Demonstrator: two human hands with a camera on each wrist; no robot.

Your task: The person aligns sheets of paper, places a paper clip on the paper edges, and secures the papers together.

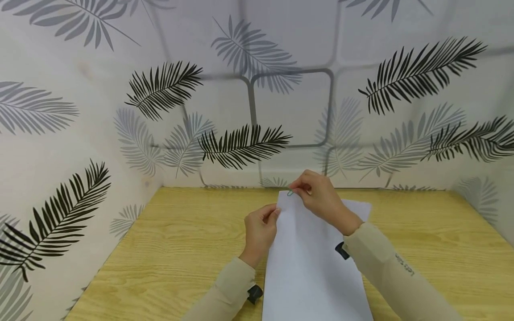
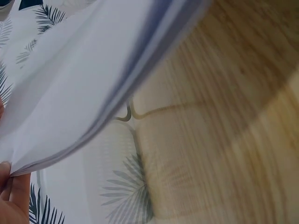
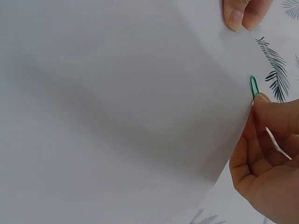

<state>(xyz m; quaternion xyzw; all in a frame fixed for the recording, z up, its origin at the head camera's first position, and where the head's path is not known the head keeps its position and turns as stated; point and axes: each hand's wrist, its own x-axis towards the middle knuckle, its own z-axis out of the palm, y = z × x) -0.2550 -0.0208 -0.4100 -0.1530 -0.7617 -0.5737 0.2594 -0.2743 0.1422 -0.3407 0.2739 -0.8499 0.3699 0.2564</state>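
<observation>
A stack of white paper sheets (image 1: 313,263) stands raised and tilted above the table, its layered edge (image 2: 100,122) bowed in the left wrist view. My left hand (image 1: 260,229) pinches the stack's left edge near the top corner, thumb on the near face. At the top edge my right hand (image 1: 321,198) pinches a green paper clip (image 3: 254,85) between thumb and fingertips. The clip's loop lies at the paper's edge; how far it is slid over the sheets cannot be told. A thin white sliver (image 3: 279,143) shows among the right hand's fingers in the right wrist view.
The wood-grain table (image 1: 180,249) lies beneath the hands. A pale wall covering (image 1: 293,111) with leaf patterns rises behind the table and along its sides. Dark wrist-worn pieces (image 1: 254,294) sit at both cuffs.
</observation>
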